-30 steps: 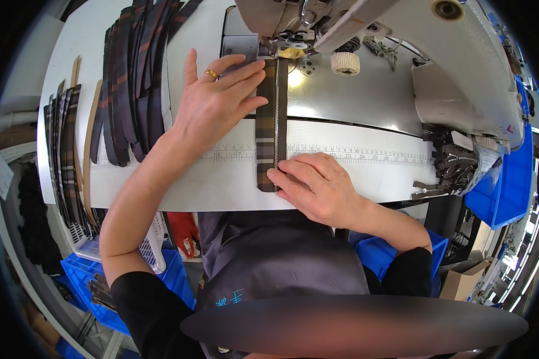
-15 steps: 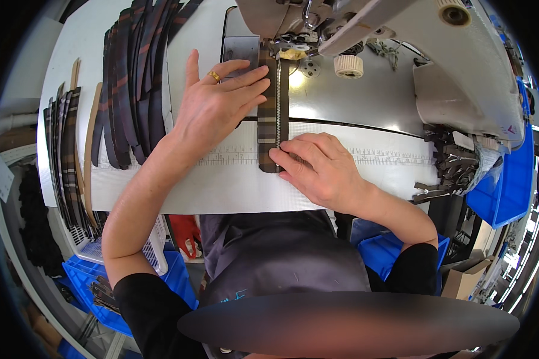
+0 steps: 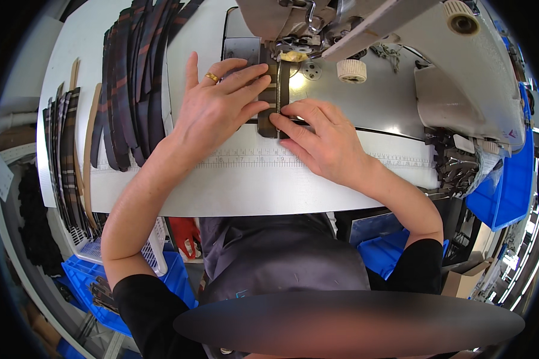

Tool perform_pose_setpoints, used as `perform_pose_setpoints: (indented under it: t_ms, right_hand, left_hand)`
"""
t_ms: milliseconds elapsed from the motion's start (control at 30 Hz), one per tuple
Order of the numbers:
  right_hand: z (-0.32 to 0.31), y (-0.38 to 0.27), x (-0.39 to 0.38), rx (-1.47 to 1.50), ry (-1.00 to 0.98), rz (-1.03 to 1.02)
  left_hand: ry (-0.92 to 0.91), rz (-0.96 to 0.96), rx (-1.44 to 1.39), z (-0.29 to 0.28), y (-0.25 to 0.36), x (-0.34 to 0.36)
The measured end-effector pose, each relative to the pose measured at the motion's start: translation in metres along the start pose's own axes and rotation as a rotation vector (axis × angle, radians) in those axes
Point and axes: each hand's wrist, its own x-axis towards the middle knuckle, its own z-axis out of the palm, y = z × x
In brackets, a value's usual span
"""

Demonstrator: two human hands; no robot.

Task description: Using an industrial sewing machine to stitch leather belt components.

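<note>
A dark plaid fabric strip (image 3: 266, 124) lies along a zipper (image 3: 279, 90) with metal teeth. Both run up to the presser foot of the sewing machine (image 3: 298, 48), where the needle area is partly hidden by a yellowish piece. My left hand (image 3: 212, 102), a ring on one finger, rests flat with fingers spread, its fingertips on the strip's left side. At the near end of the strip, my right hand (image 3: 329, 140) pinches the zipper and fabric between thumb and fingers.
Long dark plaid strips (image 3: 135, 84) are piled on the white table at left, beside another bundle of strips (image 3: 66, 149). Zippers (image 3: 458, 158) are heaped at right by a blue bin (image 3: 503, 185). A printed ruler scale (image 3: 239, 158) crosses the tabletop.
The strip and zipper have slid away from me under the machine. My right hand has moved forward with them; my left hand stays nearly in place.
</note>
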Motion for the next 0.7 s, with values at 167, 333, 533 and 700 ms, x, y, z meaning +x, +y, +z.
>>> perform_pose_setpoints:
  t_ms: [167, 333, 533, 700]
  right_hand:
    - [0.001, 0.013, 0.008, -0.005, 0.023, 0.004]
    - [0.002, 0.024, 0.018, 0.009, 0.040, 0.008]
    - [0.006, 0.037, 0.026, -0.002, 0.069, 0.013]
    - [0.010, 0.040, 0.027, -0.053, 0.161, 0.018]
  left_hand:
    - [-0.010, 0.025, 0.012, 0.000, -0.001, -0.001]
    - [-0.021, 0.016, 0.004, 0.001, -0.002, -0.001]
    - [-0.020, 0.011, 0.009, 0.003, 0.000, 0.000]
    - [-0.018, 0.019, 0.021, 0.002, -0.001, 0.002]
